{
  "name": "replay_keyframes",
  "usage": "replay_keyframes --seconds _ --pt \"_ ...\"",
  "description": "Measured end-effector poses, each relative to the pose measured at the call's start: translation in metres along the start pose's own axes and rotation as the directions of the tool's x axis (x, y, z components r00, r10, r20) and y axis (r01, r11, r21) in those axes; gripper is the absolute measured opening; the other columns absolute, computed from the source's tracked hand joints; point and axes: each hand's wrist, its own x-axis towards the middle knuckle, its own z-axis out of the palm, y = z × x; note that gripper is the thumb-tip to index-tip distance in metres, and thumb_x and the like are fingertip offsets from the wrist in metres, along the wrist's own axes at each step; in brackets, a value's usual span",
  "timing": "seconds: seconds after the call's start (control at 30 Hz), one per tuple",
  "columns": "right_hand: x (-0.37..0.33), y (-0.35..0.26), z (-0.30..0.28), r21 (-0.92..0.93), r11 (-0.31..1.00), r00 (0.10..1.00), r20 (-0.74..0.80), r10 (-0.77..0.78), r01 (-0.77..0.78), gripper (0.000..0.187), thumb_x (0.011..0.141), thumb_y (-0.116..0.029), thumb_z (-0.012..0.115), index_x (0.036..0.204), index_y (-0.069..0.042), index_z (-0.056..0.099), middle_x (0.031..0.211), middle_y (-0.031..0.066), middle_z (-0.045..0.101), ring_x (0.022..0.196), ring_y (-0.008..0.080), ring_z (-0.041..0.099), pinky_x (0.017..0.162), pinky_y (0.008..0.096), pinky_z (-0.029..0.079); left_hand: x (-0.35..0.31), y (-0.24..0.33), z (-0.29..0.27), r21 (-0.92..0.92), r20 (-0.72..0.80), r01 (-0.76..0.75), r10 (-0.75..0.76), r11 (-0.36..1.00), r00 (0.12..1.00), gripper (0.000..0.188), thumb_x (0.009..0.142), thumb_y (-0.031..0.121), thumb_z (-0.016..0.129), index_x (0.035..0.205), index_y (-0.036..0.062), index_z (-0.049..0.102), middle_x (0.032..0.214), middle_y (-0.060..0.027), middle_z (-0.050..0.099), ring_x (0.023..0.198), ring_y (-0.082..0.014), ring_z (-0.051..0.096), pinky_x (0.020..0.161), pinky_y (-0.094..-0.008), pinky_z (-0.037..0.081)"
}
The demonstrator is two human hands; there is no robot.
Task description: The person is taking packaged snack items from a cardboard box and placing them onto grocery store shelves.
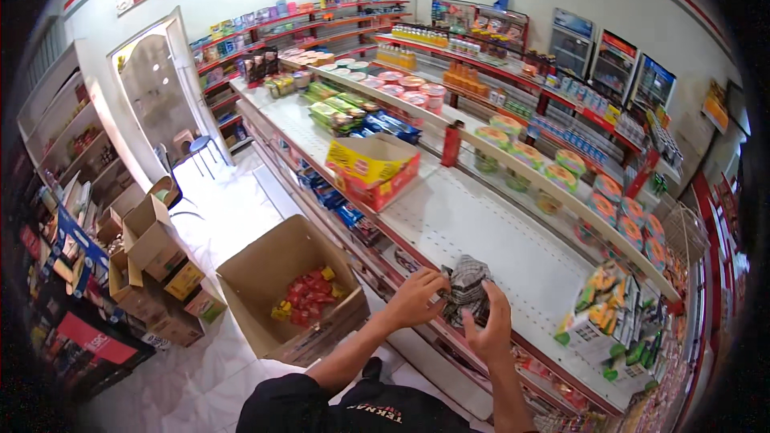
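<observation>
A crumpled grey checked cloth [468,282] is bunched up at the front edge of the white perforated shelf [489,232]. My left hand [417,298] grips its left side with curled fingers. On the other side, my right hand [489,325] is cupped round the cloth, its thumb and fingers on either side of the folds. Farther left on the same shelf stands an open yellow and red carton [374,170]. Below my left forearm, a large open cardboard box [241,273] on the floor holds red and yellow packets [309,297].
Green packets [341,108] and blue packets [393,125] lie beyond the carton. Instant noodle cups [561,168] line the shelf behind a rail. White and green packs [601,321] stand at the right end. Several cardboard boxes [152,240] are stacked at left, near a blue stool [200,144].
</observation>
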Motion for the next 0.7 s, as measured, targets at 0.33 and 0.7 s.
replay_keyframes --seconds 0.33,0.7 --pt "0.090 -0.024 0.107 -0.034 0.986 0.970 0.172 0.169 -0.166 0.028 0.076 -0.010 0.073 0.102 -0.004 0.063 0.120 0.0183 0.056 0.111 0.0398 0.056 0.097 0.0456 0.045 0.000 -0.113 -0.124 0.112 -0.478 0.035 0.023 0.993 0.878 0.048 0.076 0.010 0.079 0.120 0.0072 0.060 0.129 -0.0176 0.056 0.123 -0.0365 0.052 0.104 -0.0434 0.042" --pt "0.126 -0.042 0.166 0.487 0.858 0.987 0.078 0.143 -0.163 0.019 0.078 -0.007 0.060 0.094 0.001 0.053 0.104 0.0169 0.061 0.102 0.0267 0.058 0.091 0.0365 0.044 0.075 -0.201 -0.248 0.166 -0.287 0.241 -0.187 0.956 0.940 0.084 0.073 0.038 0.088 0.140 0.0137 0.044 0.142 -0.0308 0.042 0.120 -0.0392 0.057 0.092 -0.0429 0.054"
